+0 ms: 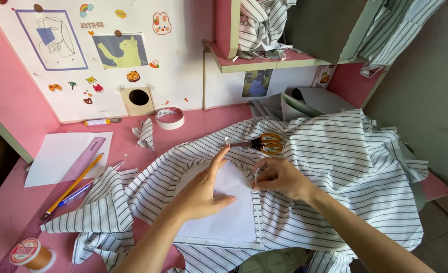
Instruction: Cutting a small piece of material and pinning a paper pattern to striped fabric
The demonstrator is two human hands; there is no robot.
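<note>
Head view looks down on a pink table (11,212) where striped white fabric (335,167) lies spread in folds. On the fabric lies a white paper pattern piece (231,212). Left hand (201,194) rests flat on the paper, its grip open, fingers stretched with the forefinger pointing up toward the paper's top edge. Right hand (279,178) sits just beside the paper's right edge, its grip pinched shut on a small thin thing, likely a pin; what it is cannot be told for sure.

Orange-handled scissors (262,144) lie on the fabric just above both hands. A shelf (264,63) above holds more bundled striped cloth. Against the back wall stands a white board (183,76) bearing small coloured stickers, a blue-framed line drawing (52,39) at upper left and a picture of a yellow cat shape (120,50) beside it. A roll of tape (169,118) lies at the board's foot.

At left lie a white sheet (52,151), a pink ruler (84,157), a yellow pencil (77,183) and a blue pen (77,193). A spool of tan thread (31,254) with a red-and-white round label stands near the bottom left corner.
</note>
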